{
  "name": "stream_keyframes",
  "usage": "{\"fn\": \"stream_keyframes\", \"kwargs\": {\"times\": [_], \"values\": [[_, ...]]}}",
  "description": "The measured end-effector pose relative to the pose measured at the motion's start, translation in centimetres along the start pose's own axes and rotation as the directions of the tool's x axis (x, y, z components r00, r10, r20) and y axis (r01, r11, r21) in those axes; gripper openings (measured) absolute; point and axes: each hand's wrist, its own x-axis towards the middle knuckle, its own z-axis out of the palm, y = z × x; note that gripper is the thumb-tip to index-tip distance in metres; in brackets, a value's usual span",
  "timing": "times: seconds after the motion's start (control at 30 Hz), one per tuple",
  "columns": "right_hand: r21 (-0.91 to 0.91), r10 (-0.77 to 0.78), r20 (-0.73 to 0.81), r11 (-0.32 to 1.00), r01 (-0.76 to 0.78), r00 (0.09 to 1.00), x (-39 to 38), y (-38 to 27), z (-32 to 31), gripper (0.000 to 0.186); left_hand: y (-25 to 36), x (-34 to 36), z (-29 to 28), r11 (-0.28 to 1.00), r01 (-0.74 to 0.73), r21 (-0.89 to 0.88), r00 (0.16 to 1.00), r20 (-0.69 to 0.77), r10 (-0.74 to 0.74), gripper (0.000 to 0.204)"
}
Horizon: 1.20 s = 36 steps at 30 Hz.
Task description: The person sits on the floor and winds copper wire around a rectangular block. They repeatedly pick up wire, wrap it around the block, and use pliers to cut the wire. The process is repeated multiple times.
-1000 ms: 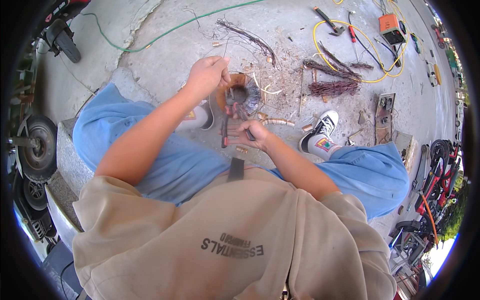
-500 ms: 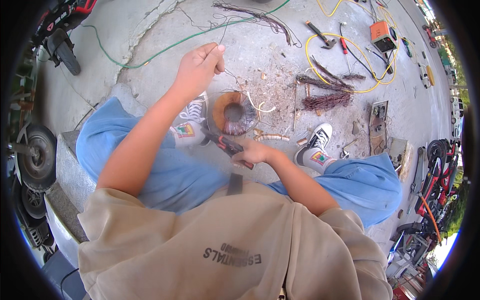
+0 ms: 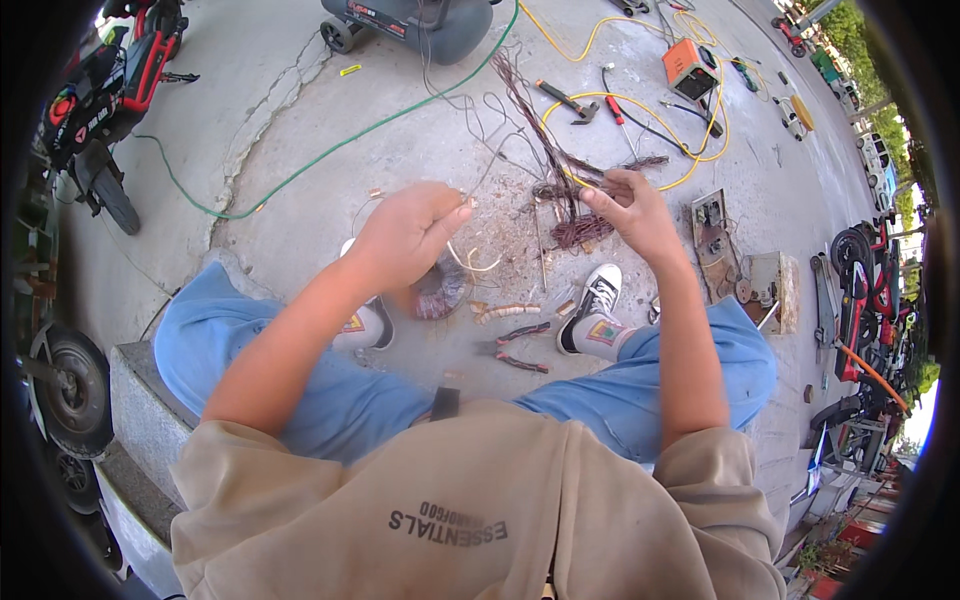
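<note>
Wire bundle (image 3: pixel 532 112), long and reddish-brown, stretches in front of us over the middle of the concrete floor (image 3: pixel 300 110), its nearer end meeting a dark wire pile (image 3: pixel 583 231). Our right hand (image 3: pixel 636 214) is at that nearer end, thumb and fingers curved and a little apart; we cannot tell whether they close on any strands. Our left hand (image 3: pixel 412 232) is blurred, but it seems to pinch a thin wire (image 3: pixel 488 172) between thumb and forefinger, and the wire trails away from us towards the bundle.

Below the left hand we see a wound ring (image 3: pixel 440 292), partly covered by it, with a white curved strip (image 3: pixel 484 268) just beside. Red-and-black pliers (image 3: pixel 503 345) lie between our shoes, their handles apart. Beyond the pile, a hammer (image 3: pixel 570 102) and a red-handled screwdriver (image 3: pixel 614 110) lie near the loop of a yellow hose (image 3: pixel 727 125). Towards the floor's far edge stand an orange box (image 3: pixel 690 68) and a grey compressor (image 3: pixel 440 32); a green hose (image 3: pixel 350 142) curves from there towards the floor's left edge.
</note>
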Motion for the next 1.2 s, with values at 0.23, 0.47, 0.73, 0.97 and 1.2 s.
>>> {"fn": "stream_keyframes", "kwargs": {"times": [0.23, 0.47, 0.73, 0.97, 1.2], "values": [[0.822, -0.174, 0.442, 0.470, -0.321, 0.880, 0.8, -2.8, 0.3, 0.066, 2.4, 4.1, 4.4, 0.990, 0.051, -0.131, 0.974, 0.228, -0.020, 0.025], [0.628, 0.073, 0.249, 0.747, -0.219, 0.966, 1.5, -6.2, -2.3, 0.024, 4.8, 7.1, 9.2, 0.991, -0.122, 0.053, 0.971, 0.213, 0.108, 0.022], [0.178, -0.112, 0.091, 0.979, 0.095, 0.990, 3.9, -4.4, -6.2, 0.040, 8.7, 13.3, 1.6, 0.488, -0.310, 0.816, 0.702, -0.149, 0.696, 0.043], [0.139, -0.211, 0.011, 0.968, 0.208, 0.977, 3.2, -5.1, -7.6, 0.045, 4.1, 13.1, 2.4, 0.857, -0.063, 0.511, 0.949, 0.295, -0.107, 0.049], [0.400, -0.080, 0.064, 0.915, 0.048, 0.995, 3.1, -5.4, -7.2, 0.039, 2.3, 13.0, 6.7, 0.756, 0.337, -0.561, 0.938, 0.137, -0.317, 0.038]]}}
